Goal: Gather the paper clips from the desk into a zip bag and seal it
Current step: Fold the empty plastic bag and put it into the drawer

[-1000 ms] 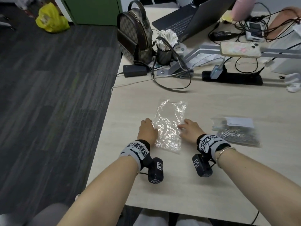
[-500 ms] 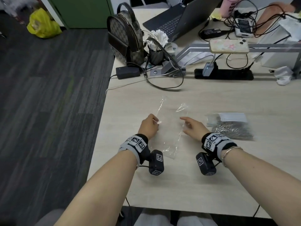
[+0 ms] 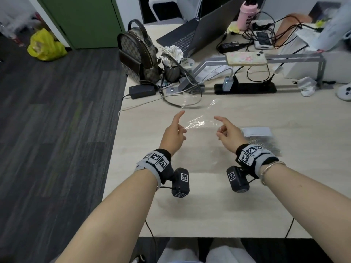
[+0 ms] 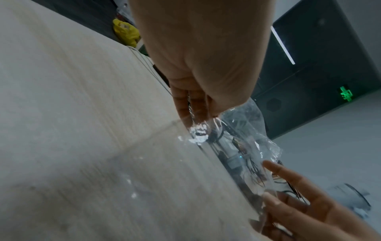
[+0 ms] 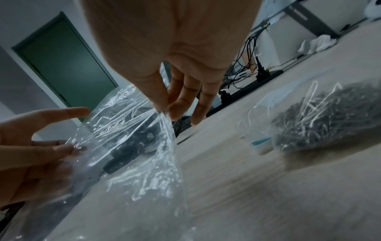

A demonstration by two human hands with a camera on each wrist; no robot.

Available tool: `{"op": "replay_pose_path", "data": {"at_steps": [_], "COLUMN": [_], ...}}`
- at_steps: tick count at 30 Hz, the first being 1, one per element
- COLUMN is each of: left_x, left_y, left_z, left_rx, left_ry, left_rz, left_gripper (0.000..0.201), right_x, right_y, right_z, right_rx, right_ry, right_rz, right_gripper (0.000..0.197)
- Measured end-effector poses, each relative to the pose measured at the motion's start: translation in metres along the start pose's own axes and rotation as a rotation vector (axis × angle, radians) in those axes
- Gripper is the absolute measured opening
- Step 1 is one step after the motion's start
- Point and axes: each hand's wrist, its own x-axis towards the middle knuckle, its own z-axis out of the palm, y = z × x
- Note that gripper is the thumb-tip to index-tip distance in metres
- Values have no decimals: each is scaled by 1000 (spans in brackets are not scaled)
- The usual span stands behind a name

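both hands hold the clear zip bag [image 3: 199,122] up over the desk [image 3: 209,205] — left hand [image 3: 173,135] and right hand [image 3: 228,135] each pinch an edge, index fingers out. the packet of paper clips [image 5: 321,120] lies just right.

Clear zip bag [image 3: 199,123], pale woodgrain desk [image 3: 209,205], brown checkered backpack [image 3: 137,54], pink bottle [image 3: 247,15], yellow plastic bag [image 3: 45,46], green door [image 3: 83,21].
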Motion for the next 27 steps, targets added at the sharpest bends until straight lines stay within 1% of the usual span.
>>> {"op": "replay_pose_path", "data": {"at_steps": [2, 4, 6, 9, 11, 12, 15, 17, 20, 22, 24, 25, 27], "left_x": [-3, -4, -4, -3, -5, -6, -12, -18, -26, -29, -35, -37, -47], "left_y": [3, 7, 13, 26, 33, 35, 40, 46, 62, 71, 80, 85, 99], "left_z": [5, 13, 23, 38, 44, 46, 50, 56, 66, 73, 83, 89, 107], "left_rx": [54, 70, 13, -121, -133, -111, 103, 172, 174, 262, 375, 402, 401], "left_ry": [-13, -19, -49, -38, -56, -108, -300, -319, -306, -331, -364, -376, -415], "left_rz": [62, 104, 105, 79, 97, 110, 164, 191, 144, 143, 181, 201, 226], "left_gripper": [58, 55, 44, 32, 28, 30, 49, 54, 62, 71, 70, 65, 50], "right_x": [-5, -12, -21, -41, -52, -56, -65, -74, -85, -94, -107, -113, -132], "right_y": [3, 6, 8, 11, 15, 17, 21, 20, 25, 31, 37, 41, 50], "right_z": [-9, -18, -28, -39, -44, -48, -64, -76, -90, -101, -113, -120, -136], "right_rx": [-35, -56, -20, 19, 1, 6, 31, 24, -28, -62, -65, -65, -72], "right_ry": [10, 53, 70, 7, 26, 66, 183, 202, 179, 167, 166, 166, 178], "right_rz": [-9, -11, 14, 36, 31, 37, 63, 54, 34, 30, 32, 34, 45], "right_gripper": [49, 45, 43, 55, 58, 58, 52, 48, 43, 38, 32, 31, 30]}}
